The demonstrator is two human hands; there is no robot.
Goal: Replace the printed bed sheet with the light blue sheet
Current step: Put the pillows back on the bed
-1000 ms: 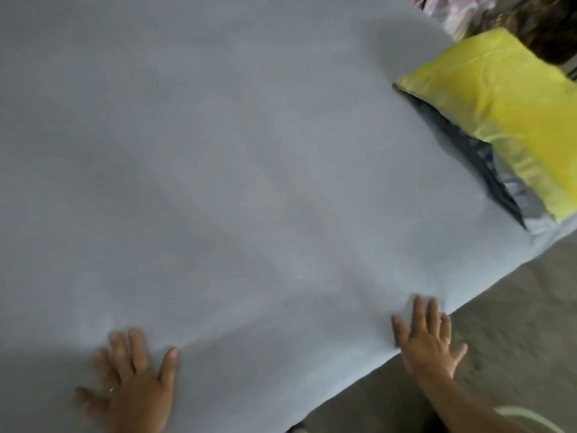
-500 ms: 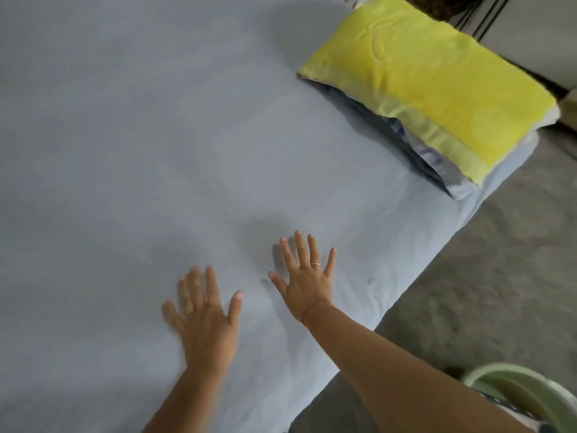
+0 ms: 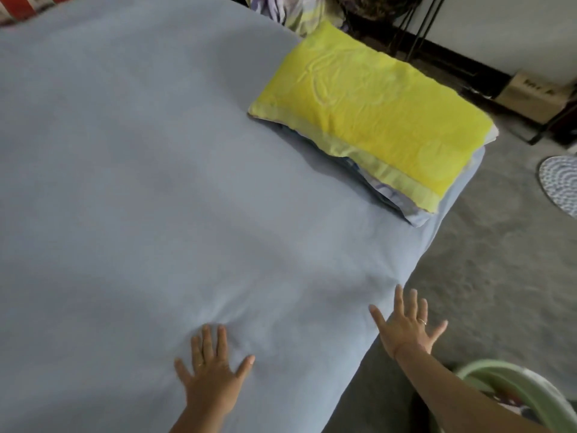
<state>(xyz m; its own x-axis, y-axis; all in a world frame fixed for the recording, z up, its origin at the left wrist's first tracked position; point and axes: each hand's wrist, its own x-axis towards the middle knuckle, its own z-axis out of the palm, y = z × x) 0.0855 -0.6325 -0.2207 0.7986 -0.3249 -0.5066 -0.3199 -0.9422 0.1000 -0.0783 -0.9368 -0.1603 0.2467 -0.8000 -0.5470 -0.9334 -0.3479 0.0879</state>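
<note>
The light blue sheet (image 3: 162,182) is spread over the whole bed, with soft wrinkles near the front. My left hand (image 3: 212,373) lies flat on it near the bottom, fingers spread and pressing the cloth. My right hand (image 3: 406,326) is open with splayed fingers at the bed's right edge, partly over the floor. A yellow pillow (image 3: 371,110) rests on a second, blue-patterned pillow (image 3: 387,195) at the bed's right end. Printed fabric (image 3: 290,14) shows just beyond the bed's far edge.
Grey floor (image 3: 487,260) runs along the bed's right side. A pale green basket (image 3: 512,389) stands at the bottom right, next to my right arm. A round patterned mat (image 3: 562,182), a cardboard box (image 3: 527,95) and thin black metal legs (image 3: 418,26) lie further back.
My hands have moved apart: the right one slid from the middle of the sheet out to the bed's right edge, the left one stayed flat lower on the sheet. The view lifted toward the pillows.
</note>
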